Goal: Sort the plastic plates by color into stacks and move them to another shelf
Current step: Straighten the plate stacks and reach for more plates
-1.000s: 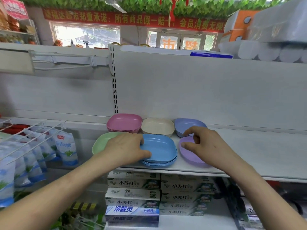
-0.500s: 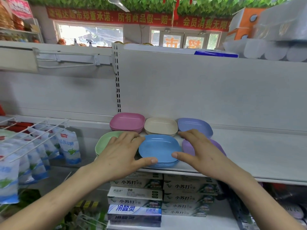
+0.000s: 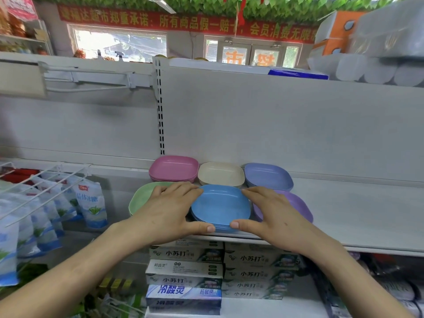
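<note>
The blue stack (image 3: 220,205) sits at the front edge of the grey shop shelf (image 3: 355,210), above toothpaste boxes (image 3: 185,255), clasped by left hand (image 3: 167,210) and right hand (image 3: 275,214), fingers together at its rear rim, thumbs at its front.

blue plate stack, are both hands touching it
Touching. Head view shows left hand and right hand cupping the blue plate stack, thumbs on its front edge.
</note>
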The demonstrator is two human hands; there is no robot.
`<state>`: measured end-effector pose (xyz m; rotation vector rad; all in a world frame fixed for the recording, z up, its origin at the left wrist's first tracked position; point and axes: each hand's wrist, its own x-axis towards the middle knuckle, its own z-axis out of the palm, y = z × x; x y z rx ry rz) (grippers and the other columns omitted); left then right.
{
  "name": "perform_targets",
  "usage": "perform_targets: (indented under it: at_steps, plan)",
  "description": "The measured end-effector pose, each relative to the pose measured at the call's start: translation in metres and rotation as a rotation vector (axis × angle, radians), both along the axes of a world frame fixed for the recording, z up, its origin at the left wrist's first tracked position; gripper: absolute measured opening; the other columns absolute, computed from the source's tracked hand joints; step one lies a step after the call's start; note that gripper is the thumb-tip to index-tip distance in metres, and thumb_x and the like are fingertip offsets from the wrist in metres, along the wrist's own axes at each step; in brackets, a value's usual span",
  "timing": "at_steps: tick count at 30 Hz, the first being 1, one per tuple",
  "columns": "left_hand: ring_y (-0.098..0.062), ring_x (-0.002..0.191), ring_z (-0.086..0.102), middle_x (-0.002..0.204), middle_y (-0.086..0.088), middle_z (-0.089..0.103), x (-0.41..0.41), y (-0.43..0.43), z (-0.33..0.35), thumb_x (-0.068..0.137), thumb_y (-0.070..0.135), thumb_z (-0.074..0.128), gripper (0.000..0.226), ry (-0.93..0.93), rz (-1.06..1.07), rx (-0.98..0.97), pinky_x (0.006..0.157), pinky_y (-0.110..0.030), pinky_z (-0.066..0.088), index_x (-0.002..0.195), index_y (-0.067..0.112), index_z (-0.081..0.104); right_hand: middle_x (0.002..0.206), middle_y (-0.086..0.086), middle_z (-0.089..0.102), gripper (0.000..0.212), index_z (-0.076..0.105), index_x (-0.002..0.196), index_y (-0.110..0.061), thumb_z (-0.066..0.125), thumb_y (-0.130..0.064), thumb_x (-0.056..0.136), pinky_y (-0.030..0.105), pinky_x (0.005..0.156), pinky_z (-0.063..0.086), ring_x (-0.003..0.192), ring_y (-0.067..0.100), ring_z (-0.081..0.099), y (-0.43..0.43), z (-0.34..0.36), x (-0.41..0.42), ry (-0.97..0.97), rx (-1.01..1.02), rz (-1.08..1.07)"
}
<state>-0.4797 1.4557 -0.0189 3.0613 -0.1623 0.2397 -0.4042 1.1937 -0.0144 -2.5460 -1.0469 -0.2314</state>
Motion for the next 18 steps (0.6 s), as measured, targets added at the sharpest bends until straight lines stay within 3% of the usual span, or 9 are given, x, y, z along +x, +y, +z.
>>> perform_targets:
  at_steps: [8,13,18]
  plan:
    - [-0.003,0.148,0.024,0.162,0.021,0.026,0.005,-0.001,0.004,0.079,0.095,0.029,0.096,-0.079,-0.061,-0.064,0.118,-0.035,0.023,0.157,0.040,0.025,0.144,-0.020,0.047,0.075,0.041,0.152,-0.037,0.057,-0.073,0.088,0.029,0.113,0.034,0.133,0.000,0.040,-0.007,0.004,-0.008,-0.009,0.050,-0.016]
    - [-0.006,0.140,0.039,0.152,0.018,0.045,0.017,-0.027,0.013,0.086,0.086,0.027,0.082,-0.202,-0.164,-0.185,0.113,-0.036,0.036,0.149,0.037,0.044,0.130,-0.012,0.056,0.044,0.055,0.138,-0.026,0.054,-0.048,0.100,0.020,0.100,0.036,0.121,0.007,0.050,-0.028,0.005,-0.014,-0.040,0.157,-0.127]
    - [-0.011,0.123,0.054,0.134,0.016,0.057,0.037,-0.088,0.015,0.093,0.069,0.042,0.059,-0.265,-0.320,-0.348,0.102,-0.039,0.047,0.137,0.032,0.058,0.115,-0.013,0.058,0.027,0.060,0.127,-0.026,0.058,-0.036,0.102,0.025,0.094,0.045,0.108,0.006,0.055,-0.083,0.004,-0.027,-0.061,0.253,-0.283]
